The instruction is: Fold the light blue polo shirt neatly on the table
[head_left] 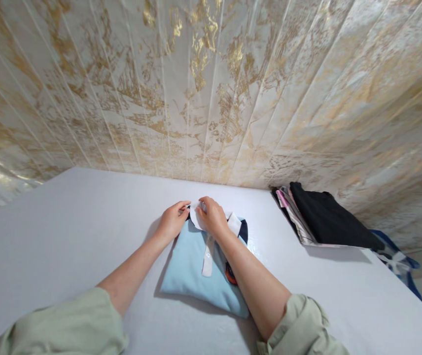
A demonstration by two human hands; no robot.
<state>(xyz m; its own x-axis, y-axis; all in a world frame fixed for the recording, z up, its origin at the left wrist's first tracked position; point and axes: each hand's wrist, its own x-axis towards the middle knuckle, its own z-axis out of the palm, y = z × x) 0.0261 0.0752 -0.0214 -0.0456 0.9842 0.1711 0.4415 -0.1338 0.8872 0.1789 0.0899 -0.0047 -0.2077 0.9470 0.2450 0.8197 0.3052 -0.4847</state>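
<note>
Pale green sleeves (66,328), pushed up on both forearms, filled the bottom edge of the view, and from them the bare arms reached forward over a white table (48,231). Between the arms lay a folded light blue polo shirt (191,266), flat on the table near its middle, with a white button placket (207,259) running down the front and a small orange and dark badge partly hidden by the right forearm. Both hands met at the far end of the shirt, on its white collar (233,223), which had a dark navy edge. Curled over the near left corner of the collar, the left hand (172,221) pinched the fabric between thumb and fingertips. Beside it, the right hand (213,216) was likewise closed on the collar, fingers bent down over the cloth and nearly touching those of the left. Well apart to the right, against the wall, sat a stack of folded clothes (325,219) with a black garment on top and lighter patterned pieces under it. Behind everything rose a wall (211,88) of cream panels veined with gold.
</note>
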